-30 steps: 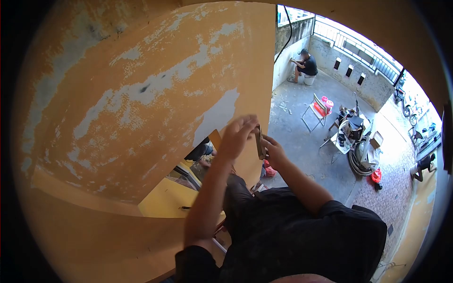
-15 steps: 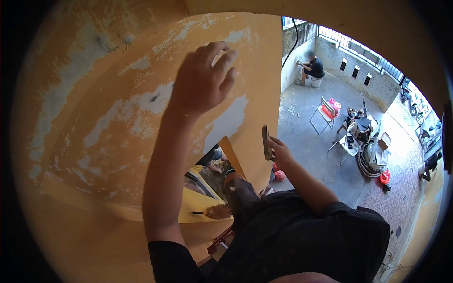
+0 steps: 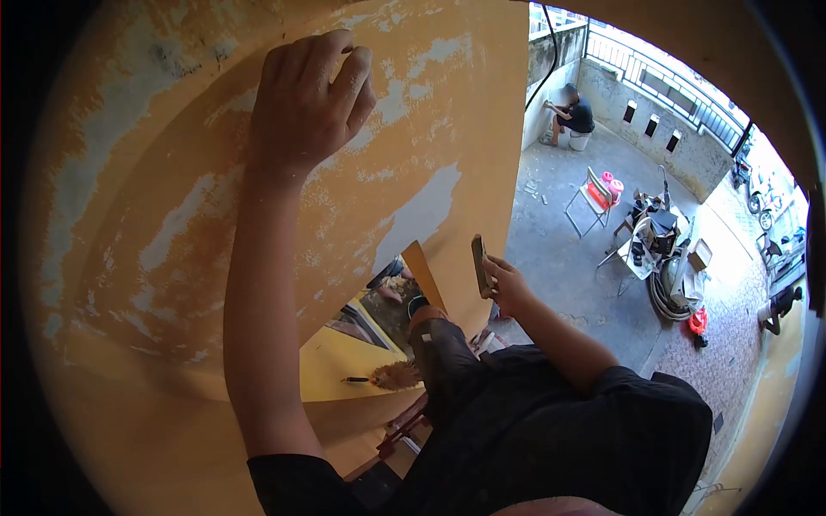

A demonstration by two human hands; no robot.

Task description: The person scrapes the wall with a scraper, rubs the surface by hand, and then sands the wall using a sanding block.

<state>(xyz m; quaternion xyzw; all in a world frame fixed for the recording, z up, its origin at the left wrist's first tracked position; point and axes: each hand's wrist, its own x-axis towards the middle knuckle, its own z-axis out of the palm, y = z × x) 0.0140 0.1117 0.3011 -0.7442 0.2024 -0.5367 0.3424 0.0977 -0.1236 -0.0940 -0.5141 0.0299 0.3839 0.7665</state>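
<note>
My left hand (image 3: pixel 310 103) is raised against the orange wall (image 3: pixel 344 224), where the paint is patchy with pale grey-white areas. Its fingers are curled, and whatever they hold, if anything, is hidden behind them. Lower and to the right, my right hand (image 3: pixel 509 288) grips a narrow flat block (image 3: pixel 480 265) with a dark edge, held upright near the wall's right edge. A pale grey patch (image 3: pixel 419 211) lies on the wall between the two hands.
Below, a brown fluffy brush (image 3: pixel 396 376) with a black handle lies on a yellow ledge (image 3: pixel 323 365) beside an opening. A folding chair (image 3: pixel 594 198) and a cluttered table (image 3: pixel 638 258) stand on the concrete floor. Another person (image 3: pixel 575 114) sits on a white bucket by the far wall.
My left hand has moved up and to the left along the wall, its fingers still curled. My right hand keeps the block in nearly the same place. The view has shifted slightly.
</note>
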